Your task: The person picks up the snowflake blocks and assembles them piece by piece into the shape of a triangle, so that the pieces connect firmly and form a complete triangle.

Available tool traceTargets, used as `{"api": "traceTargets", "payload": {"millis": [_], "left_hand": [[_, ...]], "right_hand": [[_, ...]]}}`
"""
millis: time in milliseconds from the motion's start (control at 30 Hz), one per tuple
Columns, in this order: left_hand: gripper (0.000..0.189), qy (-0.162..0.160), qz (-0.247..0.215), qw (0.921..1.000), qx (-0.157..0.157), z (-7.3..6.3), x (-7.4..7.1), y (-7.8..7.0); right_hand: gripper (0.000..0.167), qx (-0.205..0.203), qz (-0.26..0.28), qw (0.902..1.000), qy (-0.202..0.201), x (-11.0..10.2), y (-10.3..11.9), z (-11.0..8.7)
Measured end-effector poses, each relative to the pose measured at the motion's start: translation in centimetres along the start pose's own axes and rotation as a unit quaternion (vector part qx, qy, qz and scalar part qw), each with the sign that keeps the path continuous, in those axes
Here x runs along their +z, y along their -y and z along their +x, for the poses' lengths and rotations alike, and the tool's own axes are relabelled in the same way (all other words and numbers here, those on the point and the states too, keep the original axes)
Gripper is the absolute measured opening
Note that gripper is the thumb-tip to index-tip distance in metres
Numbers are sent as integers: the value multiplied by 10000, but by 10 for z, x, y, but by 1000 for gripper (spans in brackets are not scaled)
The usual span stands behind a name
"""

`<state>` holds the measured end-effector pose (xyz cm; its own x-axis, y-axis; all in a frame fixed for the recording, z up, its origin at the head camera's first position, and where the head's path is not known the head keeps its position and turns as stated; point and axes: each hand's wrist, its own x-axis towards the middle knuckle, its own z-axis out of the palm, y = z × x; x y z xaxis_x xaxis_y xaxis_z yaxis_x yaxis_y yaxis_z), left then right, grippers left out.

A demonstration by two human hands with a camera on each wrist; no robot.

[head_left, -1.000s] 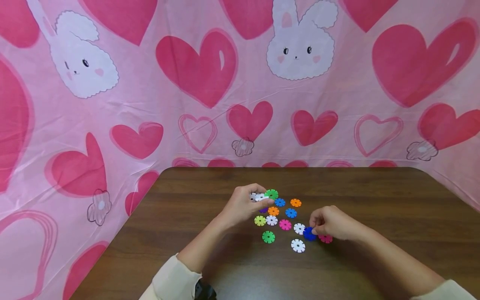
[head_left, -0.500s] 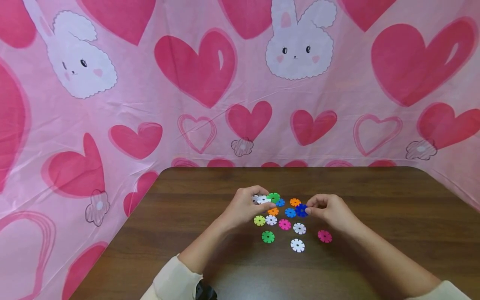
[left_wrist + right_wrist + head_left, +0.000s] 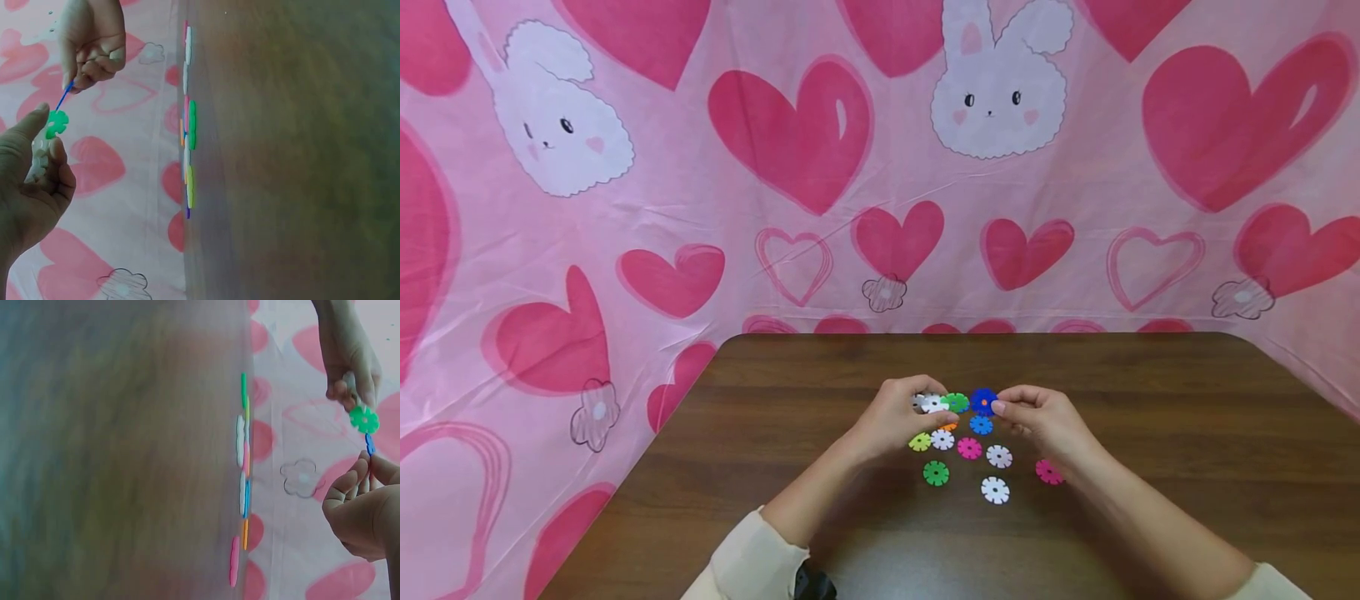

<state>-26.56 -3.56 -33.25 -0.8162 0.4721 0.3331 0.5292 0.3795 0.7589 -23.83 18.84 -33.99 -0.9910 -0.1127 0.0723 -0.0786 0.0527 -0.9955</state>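
Pinching a dark blue notched disc (image 3: 979,394) between thumb and fingers, the right hand (image 3: 1054,423) holds its edge at the rim of a green notched disc (image 3: 371,422). That one extends from the white discs (image 3: 932,404) gripped by the left hand (image 3: 891,418); fingers partly hide how they connect. Both hands are raised above the brown wood-grain table (image 3: 1165,508), where loose discs lie flat: lime (image 3: 919,442), light blue (image 3: 981,425), pink (image 3: 969,448), white (image 3: 996,490) and another green (image 3: 936,473).

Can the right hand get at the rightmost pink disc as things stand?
Probably not: the right hand pinches the dark blue disc, though nothing lies on the pink disc.
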Motion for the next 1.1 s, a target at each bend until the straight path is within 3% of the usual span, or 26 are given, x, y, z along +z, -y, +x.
{"api": "traceTargets", "payload": {"millis": [400, 733, 900, 1100], "left_hand": [[24, -24, 102, 9999, 115, 0, 3, -1], [10, -566, 322, 9909, 1175, 0, 6, 1], [9, -614, 265, 9892, 1305, -2, 5, 0], [6, -734, 206, 9878, 1357, -3, 6, -1]], "right_hand": [[8, 450, 859, 9951, 173, 9, 0, -2], [14, 636, 1119, 9916, 131, 16, 7, -4], [13, 755, 1003, 9920, 107, 16, 10, -4], [15, 878, 1145, 9886, 420, 14, 11, 1]]}}
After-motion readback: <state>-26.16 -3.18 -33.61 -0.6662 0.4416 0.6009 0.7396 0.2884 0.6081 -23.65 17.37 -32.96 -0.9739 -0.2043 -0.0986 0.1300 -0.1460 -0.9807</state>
